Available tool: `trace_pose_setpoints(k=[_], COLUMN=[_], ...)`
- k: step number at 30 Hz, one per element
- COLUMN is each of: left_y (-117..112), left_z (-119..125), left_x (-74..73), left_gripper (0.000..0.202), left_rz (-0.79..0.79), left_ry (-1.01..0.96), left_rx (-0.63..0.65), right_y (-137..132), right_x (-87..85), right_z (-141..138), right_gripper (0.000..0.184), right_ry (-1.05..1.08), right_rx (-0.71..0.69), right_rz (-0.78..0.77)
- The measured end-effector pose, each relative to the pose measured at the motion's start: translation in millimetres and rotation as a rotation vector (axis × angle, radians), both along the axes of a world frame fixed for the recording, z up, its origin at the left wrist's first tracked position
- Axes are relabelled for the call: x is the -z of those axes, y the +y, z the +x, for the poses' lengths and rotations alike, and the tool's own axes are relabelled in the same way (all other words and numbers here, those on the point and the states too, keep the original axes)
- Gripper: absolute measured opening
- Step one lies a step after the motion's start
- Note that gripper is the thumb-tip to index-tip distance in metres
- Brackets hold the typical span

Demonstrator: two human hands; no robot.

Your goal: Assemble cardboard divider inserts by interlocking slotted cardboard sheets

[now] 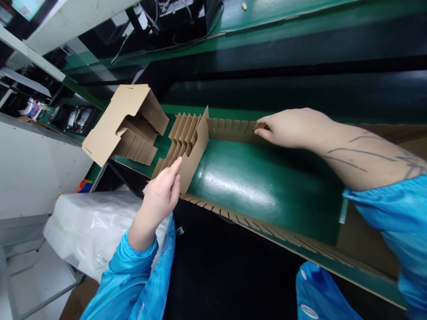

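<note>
Several upright brown cardboard dividers (pixel 199 144), notched in the middle, stand in a row across two long slotted cardboard strips. My left hand (pixel 162 189) is closed at the near end of these dividers, its index finger stretched along them; its other fingertips are hidden. The far slotted strip (pixel 231 127) stands on edge, and my right hand (pixel 293 128) pinches its top between thumb and fingers. The near slotted strip (pixel 247 220) runs along the table's front edge towards the right. Between the two strips shows the green tabletop (pixel 260 182).
A stack of notched cardboard panels (pixel 115 120) stands at the left of the table. White plastic wrapping (pixel 96 226) bulges below it. Black equipment with cables (pixel 180 22) sits at the back. More cardboard (pixel 363 235) lies under my right arm.
</note>
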State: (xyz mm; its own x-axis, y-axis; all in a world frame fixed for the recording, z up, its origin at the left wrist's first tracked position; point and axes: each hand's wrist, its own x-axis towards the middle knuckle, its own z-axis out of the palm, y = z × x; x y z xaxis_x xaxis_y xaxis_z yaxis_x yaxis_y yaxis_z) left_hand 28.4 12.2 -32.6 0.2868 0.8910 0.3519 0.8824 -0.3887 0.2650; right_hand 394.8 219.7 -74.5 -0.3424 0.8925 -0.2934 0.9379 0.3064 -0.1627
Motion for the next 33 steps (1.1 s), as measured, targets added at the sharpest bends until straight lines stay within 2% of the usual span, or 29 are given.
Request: trace_pose_setpoints(k=[10, 19, 23, 27, 29, 33], left_y=[7, 10, 8, 6, 5, 3], left_z=[-3, -1, 1, 5, 4, 0], left_x=[11.5, 0.1, 11.1, 25.2, 25.7, 17.9], left_gripper=[0.048, 0.048, 0.049, 0.050, 0.050, 0.051], left_rz=[0.116, 0.164, 0.115, 0.037, 0.031, -0.009], left_ry=[-0.046, -0.022, -0.012, 0.084, 0.144, 0.256], left_rx=[-0.001, -0.006, -0.030, -0.038, -0.028, 0.005], right_y=[0, 0, -1, -4, -5, -6], right_x=[3.6, 1.2, -0.6, -4.8, -7.6, -10.9], right_z=[3, 2, 2, 1, 0, -1], right_gripper=[0.050, 0.051, 0.049, 0.048, 0.047, 0.050], right_ry=[-0.010, -0.059, -0.061, -0.028, -0.036, -0.053], right_rx=[-0.024, -0.051, -0.029, -0.021, -0.021, -0.018], right_rz=[0.041, 0.035, 0.041, 0.025, 0.014, 0.011])
